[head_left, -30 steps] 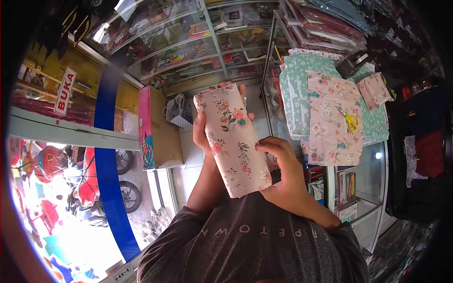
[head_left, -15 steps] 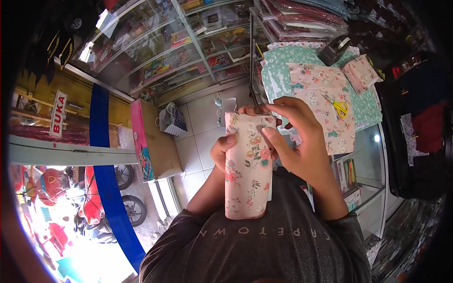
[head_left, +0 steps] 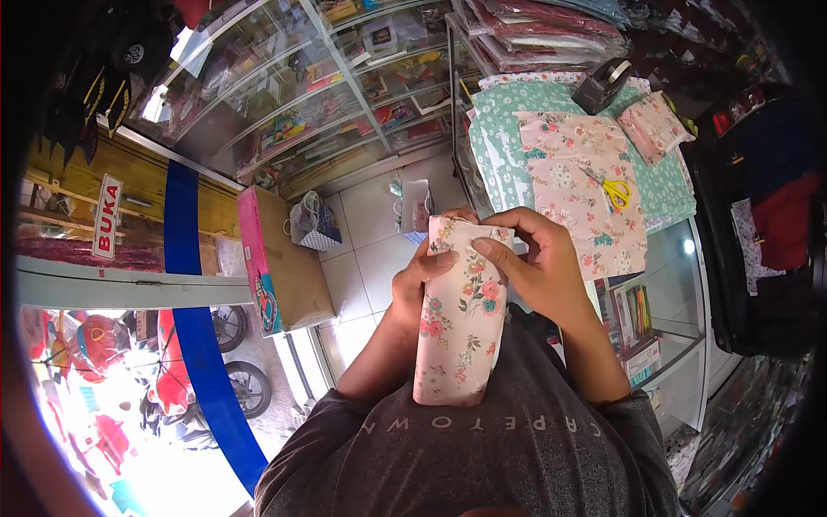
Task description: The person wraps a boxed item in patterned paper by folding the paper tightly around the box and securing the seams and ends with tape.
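Note:
A long package in pink floral wrapping paper [head_left: 461, 336] stands against my chest, tilted, its far end held in both hands. My left hand [head_left: 418, 280] is closed around its left side, thumb lying on the front face. On the upper right corner, my right hand [head_left: 543, 263] pinches the paper with its thumb in front; the fingers behind are mostly hidden. Yellow-handled scissors [head_left: 617, 193] lie on a sheet of the same floral paper [head_left: 573, 138] on the counter to the right.
Beside the sheet are a black tape dispenser [head_left: 603, 84] and a small floral-wrapped parcel [head_left: 655, 127]. Green patterned paper [head_left: 495, 146] lies beneath. Paper bags [head_left: 314, 222] and a cardboard box [head_left: 289, 263] stand on the floor. A glass display case [head_left: 655, 302] is at my right.
My right hand has come down from above the package's top edge, and its fingers have closed on the upper right corner. The package has shifted slightly right.

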A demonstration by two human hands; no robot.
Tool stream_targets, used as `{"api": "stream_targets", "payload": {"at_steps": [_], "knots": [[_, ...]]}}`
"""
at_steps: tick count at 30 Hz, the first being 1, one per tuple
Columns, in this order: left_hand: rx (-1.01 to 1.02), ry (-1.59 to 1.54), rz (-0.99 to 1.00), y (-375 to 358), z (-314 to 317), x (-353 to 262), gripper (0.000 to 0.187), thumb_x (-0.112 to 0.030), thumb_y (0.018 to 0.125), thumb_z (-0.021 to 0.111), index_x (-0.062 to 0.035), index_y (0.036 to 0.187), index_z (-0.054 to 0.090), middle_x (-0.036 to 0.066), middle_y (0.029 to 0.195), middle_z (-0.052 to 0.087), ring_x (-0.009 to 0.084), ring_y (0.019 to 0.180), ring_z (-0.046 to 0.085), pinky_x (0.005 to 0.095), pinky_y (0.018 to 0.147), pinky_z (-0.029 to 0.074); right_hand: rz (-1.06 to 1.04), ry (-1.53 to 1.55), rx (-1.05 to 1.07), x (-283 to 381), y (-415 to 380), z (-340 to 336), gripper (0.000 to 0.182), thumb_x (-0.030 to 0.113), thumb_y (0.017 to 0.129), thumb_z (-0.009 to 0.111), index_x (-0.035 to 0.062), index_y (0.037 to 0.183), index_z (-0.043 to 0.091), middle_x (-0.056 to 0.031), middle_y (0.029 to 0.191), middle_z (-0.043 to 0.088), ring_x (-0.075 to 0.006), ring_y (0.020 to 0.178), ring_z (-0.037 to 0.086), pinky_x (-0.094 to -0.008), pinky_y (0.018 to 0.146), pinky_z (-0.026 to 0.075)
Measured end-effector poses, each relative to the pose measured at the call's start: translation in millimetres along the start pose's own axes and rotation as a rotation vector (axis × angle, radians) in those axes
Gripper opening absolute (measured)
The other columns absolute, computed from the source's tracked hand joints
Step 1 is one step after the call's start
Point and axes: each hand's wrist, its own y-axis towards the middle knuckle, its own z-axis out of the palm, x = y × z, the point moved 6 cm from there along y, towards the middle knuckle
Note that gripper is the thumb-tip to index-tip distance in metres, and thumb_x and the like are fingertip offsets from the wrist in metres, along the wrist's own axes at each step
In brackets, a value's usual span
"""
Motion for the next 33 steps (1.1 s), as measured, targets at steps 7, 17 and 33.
{"api": "stream_targets", "payload": {"at_steps": [7, 17, 33], "knots": [[-0.171, 0.161, -0.013, 0, -21, -4, 0.051, -0.031, 0.097, 0.063, -0.0066, 0.139, 0.048, 0.016, 0.125, 0.062, 0.0312, 0.112, 0.068, 0.0464, 0.094, 0.059, 0.052, 0.106, -0.070, -18, 2, 0, 0.024, 0.009, 0.092, 0.083, -0.0046, 0.109, 0.074, -0.0064, 0.093, 0.074, -0.0071, 0.084, 0.069, -0.0222, 0.061, 0.057], [0.124, -0.338, 0.060, 9, -28, 12, 0.051, -0.037, 0.101, 0.061, -0.0077, 0.140, 0.046, 0.019, 0.134, 0.059, 0.0347, 0.116, 0.067, 0.0487, 0.096, 0.059, -0.029, 0.270, -0.031, -31, 7, 5, 0.026, 0.002, 0.088, 0.084, -0.0015, 0.113, 0.076, -0.0087, 0.106, 0.077, -0.0080, 0.090, 0.068, -0.0258, 0.071, 0.055], [-0.007, -0.009, -0.008, 1, -18, 5, 0.055, -0.041, 0.088, 0.072, -0.0071, 0.126, 0.053, 0.021, 0.152, 0.046, 0.0399, 0.126, 0.060, 0.0539, 0.101, 0.055, 0.357, 0.413, -0.093, -43, 4, 8, 0.023, 0.025, 0.104, 0.073, 0.0016, 0.106, 0.074, 0.0042, 0.079, 0.068, -0.0016, 0.067, 0.059, -0.0205, 0.057, 0.047]]}}
